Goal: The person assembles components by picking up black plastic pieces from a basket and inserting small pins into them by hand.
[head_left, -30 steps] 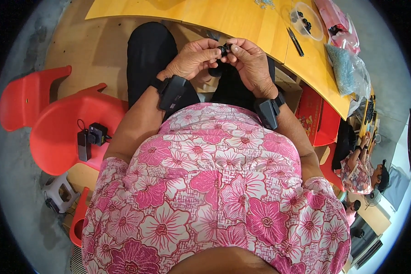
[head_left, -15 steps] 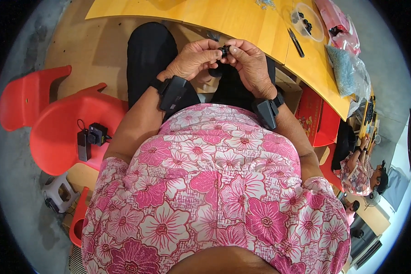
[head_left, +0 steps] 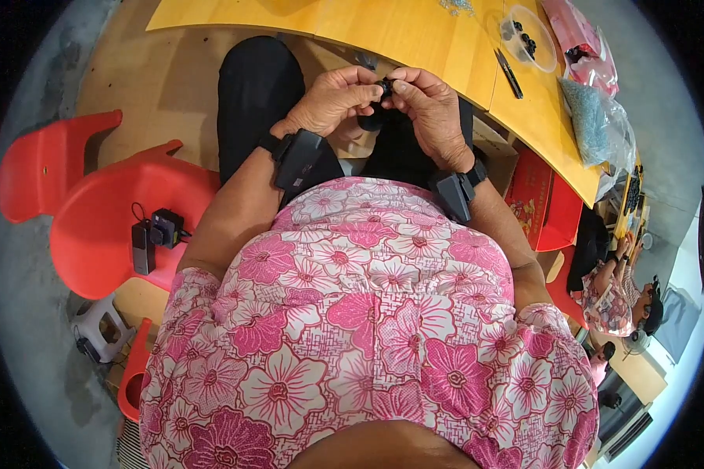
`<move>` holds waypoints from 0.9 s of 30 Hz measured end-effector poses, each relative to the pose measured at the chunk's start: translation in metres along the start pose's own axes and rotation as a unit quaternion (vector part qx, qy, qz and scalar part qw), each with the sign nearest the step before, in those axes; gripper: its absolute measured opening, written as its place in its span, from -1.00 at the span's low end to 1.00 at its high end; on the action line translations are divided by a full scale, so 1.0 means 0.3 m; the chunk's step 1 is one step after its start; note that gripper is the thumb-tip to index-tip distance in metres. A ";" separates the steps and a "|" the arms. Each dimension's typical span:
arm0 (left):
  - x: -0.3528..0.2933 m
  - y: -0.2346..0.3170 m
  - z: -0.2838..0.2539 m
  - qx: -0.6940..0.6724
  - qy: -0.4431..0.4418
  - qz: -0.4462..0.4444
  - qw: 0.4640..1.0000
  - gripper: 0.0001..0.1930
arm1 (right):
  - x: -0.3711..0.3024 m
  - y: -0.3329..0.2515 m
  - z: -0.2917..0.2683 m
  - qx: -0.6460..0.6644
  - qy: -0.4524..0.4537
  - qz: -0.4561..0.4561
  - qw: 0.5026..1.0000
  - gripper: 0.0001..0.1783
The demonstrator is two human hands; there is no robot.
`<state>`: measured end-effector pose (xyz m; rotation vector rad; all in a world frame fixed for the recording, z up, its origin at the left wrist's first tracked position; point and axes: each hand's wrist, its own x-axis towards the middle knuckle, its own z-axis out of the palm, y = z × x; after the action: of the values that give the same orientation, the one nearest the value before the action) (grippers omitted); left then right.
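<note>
Between my two hands, over my lap at the near edge of the yellow table (head_left: 414,43), is a small black part (head_left: 386,87), too small to name more exactly. My left hand (head_left: 334,102) pinches it from the left, thumb against bent fingers. From the other side my right hand (head_left: 429,109) grips the same part with thumb and forefinger. Fingertips cover much of it. A dark box-shaped device is strapped at each wrist.
On the table at the right lie a clear round tub (head_left: 554,56) with several black pieces, black tweezers (head_left: 508,73) and a bag of bluish beads (head_left: 584,121). Red chairs (head_left: 94,227) stand at my left, one carrying small devices (head_left: 164,228). Another person (head_left: 610,301) sits far right.
Both hands stay in nearly the same place, still pinching the small black part. Only slight finger movement shows.
</note>
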<state>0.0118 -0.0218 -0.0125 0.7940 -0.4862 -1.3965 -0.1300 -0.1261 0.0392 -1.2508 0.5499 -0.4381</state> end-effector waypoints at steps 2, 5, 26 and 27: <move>-0.003 0.004 -0.007 0.018 -0.004 -0.002 1.000 -0.82 | 0.000 0.005 -0.001 -0.012 0.002 -0.001 1.000 -0.87; -0.003 0.003 -0.011 0.037 -0.007 -0.002 0.999 -0.80 | 0.000 0.008 0.000 -0.013 0.010 -0.004 1.000 -0.87; -0.003 0.003 -0.003 0.077 0.007 -0.004 0.997 -0.77 | 0.001 0.009 -0.004 -0.017 0.004 0.005 1.000 -0.86; -0.003 0.002 -0.001 0.073 0.004 0.001 0.997 -0.78 | 0.001 0.011 -0.009 0.002 -0.002 0.017 1.000 -0.86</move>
<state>0.0124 -0.0210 -0.0121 0.9160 -0.5876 -1.3663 -0.1315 -0.1275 0.0353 -1.2361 0.5658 -0.4073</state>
